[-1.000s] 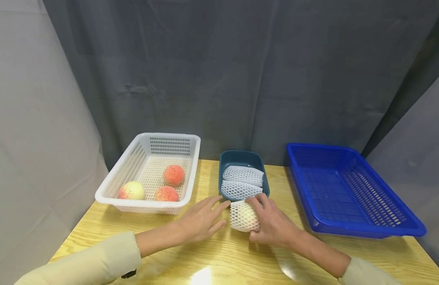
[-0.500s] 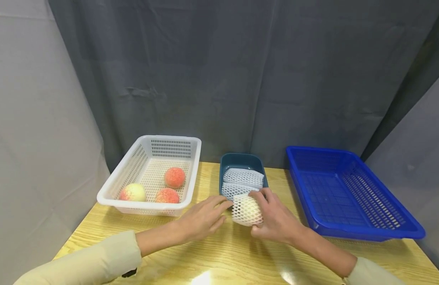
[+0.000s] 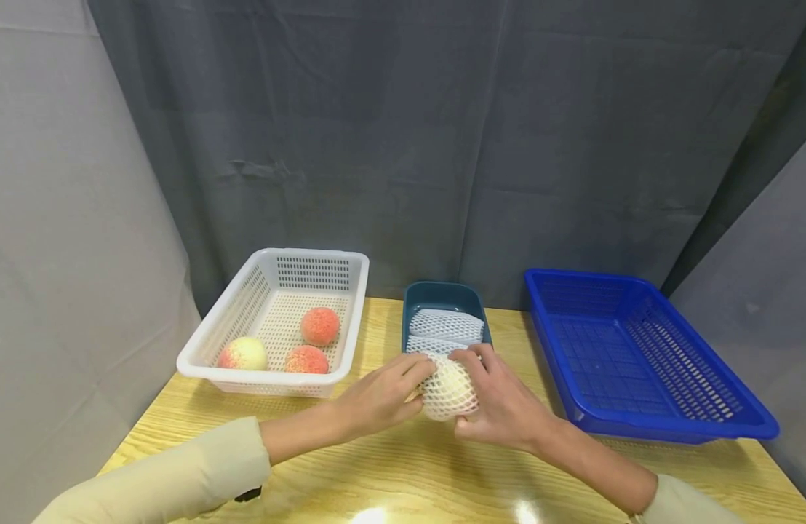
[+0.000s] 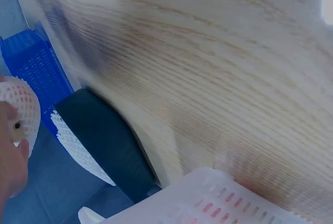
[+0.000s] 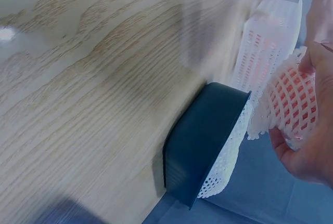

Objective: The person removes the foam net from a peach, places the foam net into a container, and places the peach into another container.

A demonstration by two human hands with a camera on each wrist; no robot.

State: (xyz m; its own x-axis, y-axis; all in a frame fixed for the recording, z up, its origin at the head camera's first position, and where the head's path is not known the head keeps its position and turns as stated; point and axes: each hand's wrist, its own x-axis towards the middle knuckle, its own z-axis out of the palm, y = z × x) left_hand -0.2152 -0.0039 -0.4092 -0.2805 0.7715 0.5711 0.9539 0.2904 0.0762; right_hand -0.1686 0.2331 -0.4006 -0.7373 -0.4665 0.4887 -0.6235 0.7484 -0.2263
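A pale yellow and red peach point(image 3: 450, 389) sits inside a white foam fruit net between my two hands, just above the table in front of the small teal box point(image 3: 444, 291). My right hand point(image 3: 511, 407) grips the netted peach from the right, fingers on top and thumb below. From the left, my left hand point(image 3: 385, 395) pinches the net's edge with its fingertips. A dark spot on the peach's end shows by the left fingers in the left wrist view. Several flat foam nets point(image 3: 445, 327) lie in the teal box, partly hidden behind the hands.
At the left stands a white plastic basket point(image 3: 200, 342) holding three peaches point(image 3: 320, 326). On the right is a large blue basket point(image 3: 612, 364). The wooden table point(image 3: 377, 473) runs back to a grey curtain point(image 3: 377, 145), with light cloth at both sides.
My right hand first lifted the netted peach slightly, then brought it left and a little down. My left fingers, earlier loose beside it, have closed on the net's edge.
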